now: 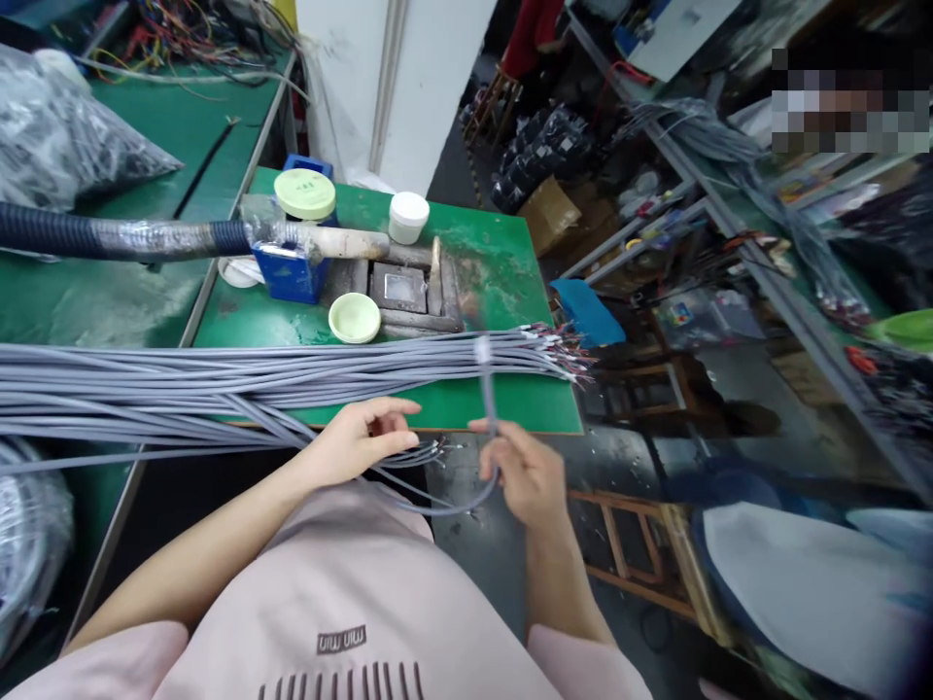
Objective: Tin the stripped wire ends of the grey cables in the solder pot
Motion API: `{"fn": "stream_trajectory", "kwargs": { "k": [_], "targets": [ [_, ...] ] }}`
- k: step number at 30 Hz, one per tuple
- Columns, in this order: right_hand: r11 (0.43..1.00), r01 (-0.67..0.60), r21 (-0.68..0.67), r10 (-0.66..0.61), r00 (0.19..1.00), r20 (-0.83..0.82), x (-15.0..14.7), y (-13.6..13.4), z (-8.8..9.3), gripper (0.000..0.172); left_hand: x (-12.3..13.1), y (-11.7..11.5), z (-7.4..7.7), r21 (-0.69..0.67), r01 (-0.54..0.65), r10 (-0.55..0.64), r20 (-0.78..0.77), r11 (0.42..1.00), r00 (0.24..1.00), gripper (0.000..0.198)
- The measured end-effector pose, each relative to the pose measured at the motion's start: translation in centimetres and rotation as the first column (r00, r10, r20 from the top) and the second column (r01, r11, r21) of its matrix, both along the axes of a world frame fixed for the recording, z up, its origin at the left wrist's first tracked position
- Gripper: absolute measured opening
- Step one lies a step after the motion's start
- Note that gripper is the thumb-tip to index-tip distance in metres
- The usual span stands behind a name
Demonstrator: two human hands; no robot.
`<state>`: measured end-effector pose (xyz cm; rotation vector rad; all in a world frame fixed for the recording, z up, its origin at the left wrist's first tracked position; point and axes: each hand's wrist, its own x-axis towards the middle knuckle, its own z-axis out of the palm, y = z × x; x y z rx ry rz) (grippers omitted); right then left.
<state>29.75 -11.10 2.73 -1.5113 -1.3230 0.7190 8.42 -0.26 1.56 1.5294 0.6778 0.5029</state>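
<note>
A long bundle of grey cables lies across the green bench, its stripped ends with thin coloured wires at the right. My right hand pinches a single grey cable, whose blurred whitish end points up in front of the bundle; the rest curves down and left towards my lap. My left hand is at the bench's front edge with fingers curled and thumb stretched out, beside several loose cable ends. Whether it holds any cable cannot be made out.
Behind the bundle stand a small square metal pot, a pale green dish, a white lidded tub, a blue holder and a ribbed hose. A wooden stool stands at the right; a person in red is farther back.
</note>
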Motion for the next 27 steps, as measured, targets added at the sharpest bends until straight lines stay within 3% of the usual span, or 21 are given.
{"fn": "stream_trajectory", "kwargs": {
  "k": [3, 8, 10, 14, 17, 23, 27],
  "targets": [
    [0.951, -0.259, -0.168, 0.276, 0.957, 0.086, -1.8, -0.1, -0.9, 0.035, 0.0, 0.3, 0.4, -0.249, -0.168, 0.214, 0.167, 0.954, 0.963, 0.04],
    [0.845, -0.461, -0.271, 0.48, 0.877, 0.002, -2.8, 0.7, -1.7, 0.035, 0.2, 0.1, 0.6, -0.397, -0.281, 0.372, 0.174, 0.874, 0.912, 0.03],
    [0.85, -0.452, -0.272, 0.474, 0.88, 0.021, -3.1, 1.1, -1.7, 0.031, 0.5, -0.2, 0.2, -0.376, -0.291, 0.374, 0.171, 0.88, 0.911, 0.029],
    [0.941, -0.273, -0.202, 0.291, 0.955, 0.066, -4.3, 2.1, -1.7, 0.025, 1.2, -0.6, -0.5, -0.346, -0.249, 0.326, 0.185, 0.904, 0.927, 0.029],
    [0.95, -0.25, -0.189, 0.257, 0.966, 0.013, -5.1, 2.7, -1.7, 0.027, 1.3, -0.5, -0.6, -0.379, -0.227, 0.324, 0.217, 0.897, 0.921, 0.027],
    [0.948, -0.246, -0.2, 0.228, 0.967, -0.111, -5.3, 3.2, -1.4, 0.028, 0.2, 0.5, -0.8, -0.514, -0.382, 0.555, 0.237, 0.768, 0.798, 0.023],
    [0.946, -0.261, -0.194, 0.236, 0.961, -0.144, -5.3, 3.3, -1.5, 0.027, -0.1, 1.2, -0.8, -0.558, -0.405, 0.613, 0.252, 0.724, 0.749, 0.017]
  ]
}}
